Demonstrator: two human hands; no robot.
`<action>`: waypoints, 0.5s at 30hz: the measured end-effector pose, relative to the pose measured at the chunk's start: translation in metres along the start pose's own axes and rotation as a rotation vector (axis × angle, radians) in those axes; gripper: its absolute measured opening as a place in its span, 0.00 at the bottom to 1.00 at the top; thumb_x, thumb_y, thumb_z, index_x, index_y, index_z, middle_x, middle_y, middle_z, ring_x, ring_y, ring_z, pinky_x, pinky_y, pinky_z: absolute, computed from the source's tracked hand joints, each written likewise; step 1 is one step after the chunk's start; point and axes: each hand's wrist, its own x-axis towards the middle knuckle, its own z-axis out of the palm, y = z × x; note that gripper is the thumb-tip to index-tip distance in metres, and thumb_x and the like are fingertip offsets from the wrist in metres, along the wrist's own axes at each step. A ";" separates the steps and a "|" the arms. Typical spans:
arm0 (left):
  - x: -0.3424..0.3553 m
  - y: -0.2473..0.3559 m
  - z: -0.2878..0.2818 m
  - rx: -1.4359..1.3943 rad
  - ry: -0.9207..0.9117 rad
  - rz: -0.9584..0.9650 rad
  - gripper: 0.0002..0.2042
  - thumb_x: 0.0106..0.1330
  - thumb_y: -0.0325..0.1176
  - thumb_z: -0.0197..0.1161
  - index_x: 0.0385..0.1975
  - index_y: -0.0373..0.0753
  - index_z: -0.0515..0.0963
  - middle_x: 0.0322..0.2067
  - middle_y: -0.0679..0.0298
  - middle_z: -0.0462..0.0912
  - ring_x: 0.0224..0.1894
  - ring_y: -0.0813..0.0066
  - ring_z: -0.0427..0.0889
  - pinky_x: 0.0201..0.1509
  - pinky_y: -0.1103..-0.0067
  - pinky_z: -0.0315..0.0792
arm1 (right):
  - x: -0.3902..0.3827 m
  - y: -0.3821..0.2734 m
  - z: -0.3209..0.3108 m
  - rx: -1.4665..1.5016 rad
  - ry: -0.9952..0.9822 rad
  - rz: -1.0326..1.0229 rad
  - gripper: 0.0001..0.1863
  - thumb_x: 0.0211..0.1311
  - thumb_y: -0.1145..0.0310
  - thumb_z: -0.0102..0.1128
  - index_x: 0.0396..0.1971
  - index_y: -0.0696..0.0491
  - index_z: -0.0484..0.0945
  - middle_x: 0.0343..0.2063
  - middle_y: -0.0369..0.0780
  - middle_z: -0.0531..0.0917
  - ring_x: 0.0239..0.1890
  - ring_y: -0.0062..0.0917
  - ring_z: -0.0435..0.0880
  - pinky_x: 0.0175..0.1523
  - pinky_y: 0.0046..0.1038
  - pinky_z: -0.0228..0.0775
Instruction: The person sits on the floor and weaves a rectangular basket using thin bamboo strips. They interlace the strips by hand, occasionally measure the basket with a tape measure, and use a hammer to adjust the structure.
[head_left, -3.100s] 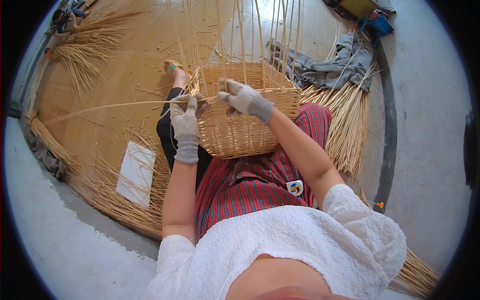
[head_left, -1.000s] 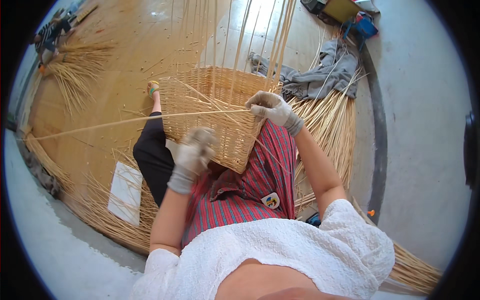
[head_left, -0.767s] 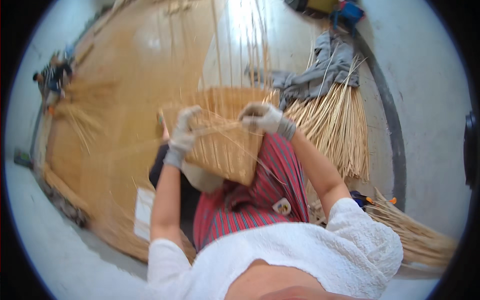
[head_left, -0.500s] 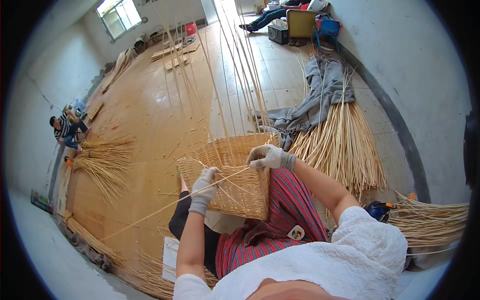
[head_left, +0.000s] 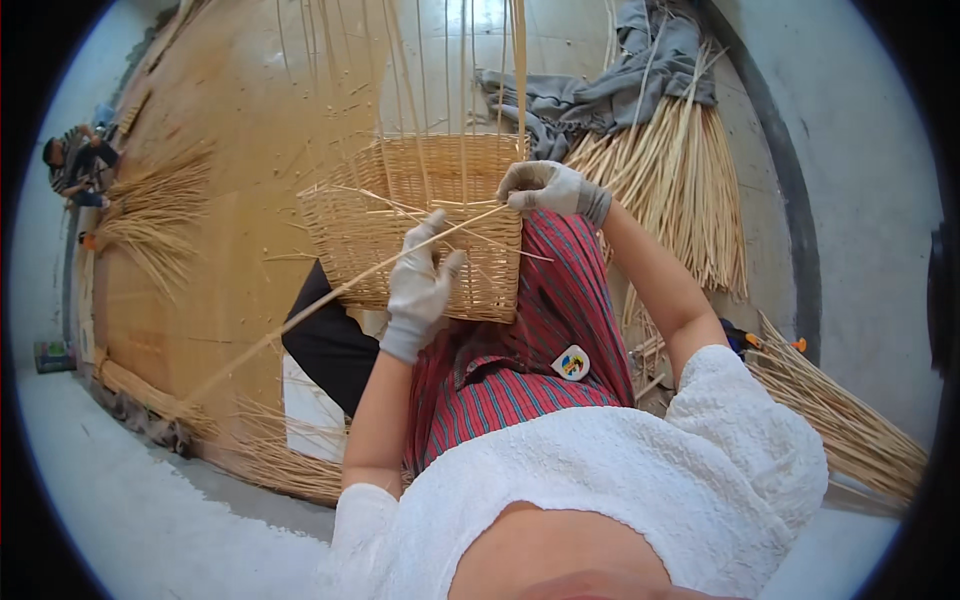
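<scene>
A woven wicker basket point(head_left: 484, 285) sits against my lap, with several long upright stakes point(head_left: 463, 90) rising from it. My right hand point(head_left: 556, 190), in a white glove with a grey cuff, pinches the end of a long pale wicker rod point(head_left: 330, 296) at the basket's near right corner. That rod slants down to the left, across my gloved left hand point(head_left: 418, 285). The left hand's thumb and forefinger stand apart in front of the basket's near wall. Short loose rod ends point(head_left: 515, 248) stick out around the near rim.
A large bundle of rods point(head_left: 690, 190) partly under a grey cloth point(head_left: 640, 95) lies at the right. Another bundle point(head_left: 840, 415) lies lower right, near orange-handled tools point(head_left: 757, 340). More rods point(head_left: 155, 220) lie at the left by a seated person point(head_left: 80, 165). A white board point(head_left: 305, 405) lies near my knee.
My view has tipped downward, so the basket and hands sit higher in the picture. The left hand's fingers have spread apart beside the rod; the right hand still pinches its end.
</scene>
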 end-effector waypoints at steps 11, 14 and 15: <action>0.100 0.007 0.011 -0.605 0.212 -0.140 0.24 0.71 0.29 0.62 0.66 0.44 0.66 0.38 0.66 0.78 0.26 0.86 0.72 0.27 0.86 0.71 | -0.026 0.041 0.041 0.086 0.660 -0.080 0.11 0.67 0.66 0.65 0.44 0.54 0.80 0.39 0.35 0.82 0.42 0.18 0.80 0.53 0.23 0.73; 0.158 0.024 0.012 -0.087 0.234 0.291 0.28 0.66 0.27 0.65 0.66 0.45 0.67 0.46 0.58 0.82 0.37 0.70 0.82 0.38 0.75 0.78 | -0.018 0.049 0.058 0.111 0.781 -0.093 0.09 0.65 0.66 0.67 0.40 0.54 0.78 0.34 0.33 0.81 0.38 0.16 0.78 0.47 0.22 0.72; 0.174 0.041 0.012 0.259 0.288 0.669 0.31 0.63 0.26 0.67 0.67 0.46 0.66 0.50 0.55 0.82 0.44 0.63 0.85 0.45 0.70 0.79 | -0.016 0.051 0.060 0.134 0.803 -0.088 0.09 0.65 0.66 0.67 0.39 0.54 0.78 0.34 0.33 0.81 0.37 0.16 0.78 0.46 0.21 0.72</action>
